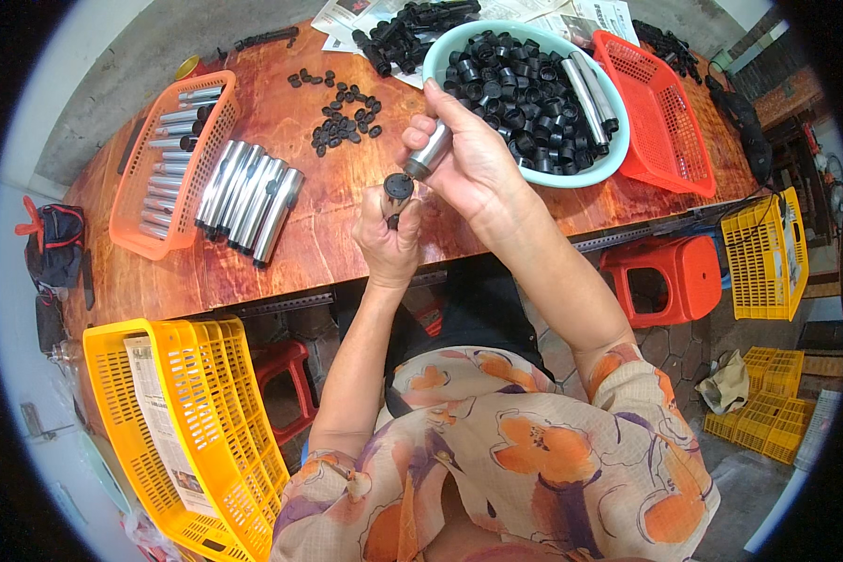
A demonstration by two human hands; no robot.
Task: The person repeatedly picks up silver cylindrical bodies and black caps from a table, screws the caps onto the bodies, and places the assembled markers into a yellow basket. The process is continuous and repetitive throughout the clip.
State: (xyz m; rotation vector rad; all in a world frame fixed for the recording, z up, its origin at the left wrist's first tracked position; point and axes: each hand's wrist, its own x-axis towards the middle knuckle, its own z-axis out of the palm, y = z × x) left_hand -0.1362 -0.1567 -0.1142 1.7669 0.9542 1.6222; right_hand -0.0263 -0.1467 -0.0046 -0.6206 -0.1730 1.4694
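My left hand (386, 245) is closed around a short piece with a round black end cap (399, 186), its capped end pointing up. Right beside it, my right hand (478, 164) grips a silver metal tube (430, 150), whose lower end is close to the black cap. Whether the two touch is hard to see. On the table to the left lies a row of silver tubes (245, 195) with black ends. Small black caps (348, 117) are scattered beyond my hands. A light-blue basin (618, 94) holds many black plastic collars (515, 89) and two silver tubes (590, 94).
An orange basket (164, 245) of tubes stands at the left, a red basket (688, 173) at the right. Black parts (407, 37) lie on newspaper (347, 17) at the back. Yellow crates (187, 403) and red stools (693, 281) stand below the wooden table (150, 281).
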